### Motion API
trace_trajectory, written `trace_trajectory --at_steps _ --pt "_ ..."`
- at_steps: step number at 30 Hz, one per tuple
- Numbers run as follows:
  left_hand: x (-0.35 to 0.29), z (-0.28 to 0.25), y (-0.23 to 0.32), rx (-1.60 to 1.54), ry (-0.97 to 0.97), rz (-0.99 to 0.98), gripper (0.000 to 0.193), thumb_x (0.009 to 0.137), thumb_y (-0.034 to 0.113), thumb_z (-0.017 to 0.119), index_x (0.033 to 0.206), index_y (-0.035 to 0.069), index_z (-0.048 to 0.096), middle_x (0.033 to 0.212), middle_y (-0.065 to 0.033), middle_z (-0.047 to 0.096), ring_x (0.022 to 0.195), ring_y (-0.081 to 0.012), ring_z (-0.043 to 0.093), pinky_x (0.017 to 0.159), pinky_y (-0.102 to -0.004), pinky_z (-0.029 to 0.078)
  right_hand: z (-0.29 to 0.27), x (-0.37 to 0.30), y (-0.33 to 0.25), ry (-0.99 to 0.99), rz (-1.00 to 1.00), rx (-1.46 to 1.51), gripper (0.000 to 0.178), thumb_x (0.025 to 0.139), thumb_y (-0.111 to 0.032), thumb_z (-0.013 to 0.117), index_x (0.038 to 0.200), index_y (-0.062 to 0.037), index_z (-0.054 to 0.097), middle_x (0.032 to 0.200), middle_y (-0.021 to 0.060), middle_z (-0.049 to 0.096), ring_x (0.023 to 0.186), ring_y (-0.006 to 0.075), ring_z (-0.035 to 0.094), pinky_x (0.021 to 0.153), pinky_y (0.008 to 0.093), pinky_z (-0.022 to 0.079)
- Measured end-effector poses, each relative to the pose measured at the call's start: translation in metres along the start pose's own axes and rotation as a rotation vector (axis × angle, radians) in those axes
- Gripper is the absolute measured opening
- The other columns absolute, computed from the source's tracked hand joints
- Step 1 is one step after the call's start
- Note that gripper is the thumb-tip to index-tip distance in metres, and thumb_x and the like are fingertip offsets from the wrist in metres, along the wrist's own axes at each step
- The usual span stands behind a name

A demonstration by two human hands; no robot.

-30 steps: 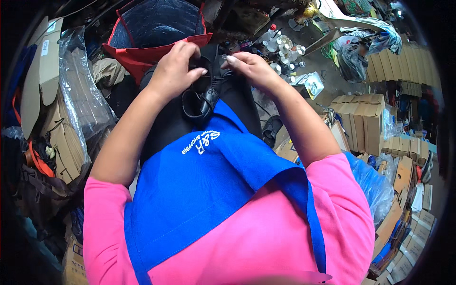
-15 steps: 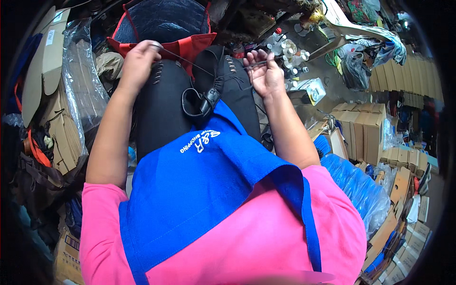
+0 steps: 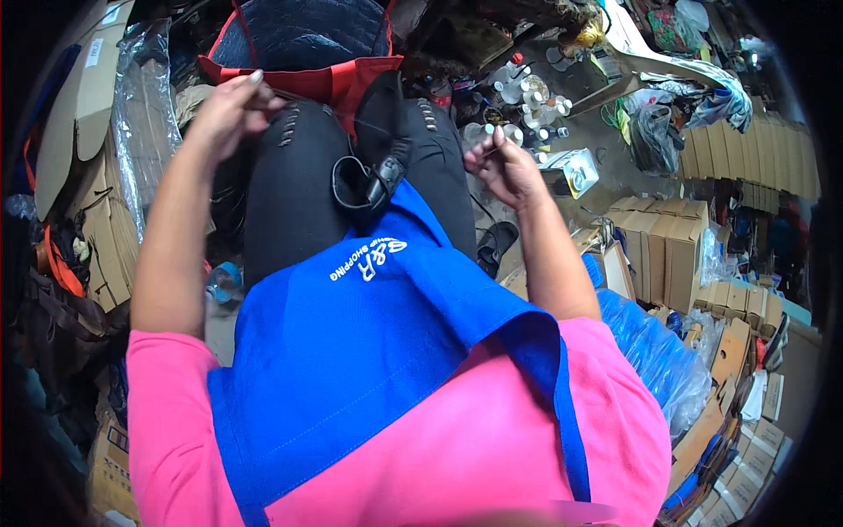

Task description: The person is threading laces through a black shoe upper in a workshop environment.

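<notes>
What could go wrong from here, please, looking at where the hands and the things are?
The black strapped shoe rests ungripped on the lap, so it might slip off. The left hand appears near the open red bag, so something dropped could fall inside. The right hand appears close to the bottles, and a wide swing might knock some over.

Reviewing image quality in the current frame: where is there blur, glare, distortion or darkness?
Head view: the left hand looks smeared, probably by motion, the right hand somewhat crisper; head view: whitish glare on the bluish plastic at right; head view: corners fall to black, and the cardboard stack near the right rim appears bowed, consistent with fisheye distortion.
</notes>
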State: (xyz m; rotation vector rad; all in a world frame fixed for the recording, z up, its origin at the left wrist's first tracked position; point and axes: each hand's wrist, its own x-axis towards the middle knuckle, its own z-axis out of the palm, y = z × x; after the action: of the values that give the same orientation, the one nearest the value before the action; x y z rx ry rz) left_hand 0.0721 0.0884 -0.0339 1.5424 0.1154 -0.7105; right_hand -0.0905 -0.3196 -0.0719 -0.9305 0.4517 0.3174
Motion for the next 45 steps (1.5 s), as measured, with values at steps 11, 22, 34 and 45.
trace_trajectory --at_steps 11,22,34,45 --pt "-0.099 0.136 0.016 1.2 -0.044 0.502 0.058 0.066 0.042 0.08 0.103 0.003 0.058 0.104 -0.0158 0.056 0.096 -0.035 0.06 0.083 -0.0419 0.049 0.138 0.037 -0.07 -0.276 -0.349 -1.565 0.079 0.076 -0.032 0.078 0.143 -0.0182 0.04 0.078 -0.0004 0.055 0.075 0.0086 0.052 0.067 0.0263 0.046" --pt "-0.066 0.114 -0.031 0.916 -0.285 0.754 0.036 0.071 0.024 0.074 0.097 0.001 0.062 0.087 -0.0134 0.059 0.084 -0.0318 0.061 0.077 -0.041 0.049 0.106 0.027 -0.044 -0.072 -0.039 -1.4 0.045 0.079 -0.046 0.072 0.067 -0.0043 0.062 0.055 0.0001 0.046 0.054 0.0095 0.041 0.052 0.0304 0.037" --pt "-0.023 0.133 -0.007 0.687 -0.148 0.865 0.042 0.078 0.014 0.066 0.118 0.006 0.058 0.116 -0.0135 0.054 0.113 -0.0297 0.052 0.098 -0.0379 0.041 0.116 0.004 -0.018 0.14 -0.796 -1.381 0.042 0.072 -0.041 0.077 0.084 -0.002 0.069 0.071 0.0121 0.065 0.068 0.0268 0.063 0.065 0.0363 0.05" --pt "0.015 0.159 -0.029 0.53 -0.331 0.679 0.044 0.079 0.007 0.063 0.122 0.004 0.053 0.121 -0.0124 0.046 0.118 -0.0237 0.045 0.104 -0.0344 0.035 0.118 -0.021 -0.022 -0.312 -0.473 -1.653 0.026 0.08 -0.023 0.059 0.071 0.0006 0.059 0.064 0.0179 0.057 0.061 0.0313 0.06 0.06 0.0426 0.046"
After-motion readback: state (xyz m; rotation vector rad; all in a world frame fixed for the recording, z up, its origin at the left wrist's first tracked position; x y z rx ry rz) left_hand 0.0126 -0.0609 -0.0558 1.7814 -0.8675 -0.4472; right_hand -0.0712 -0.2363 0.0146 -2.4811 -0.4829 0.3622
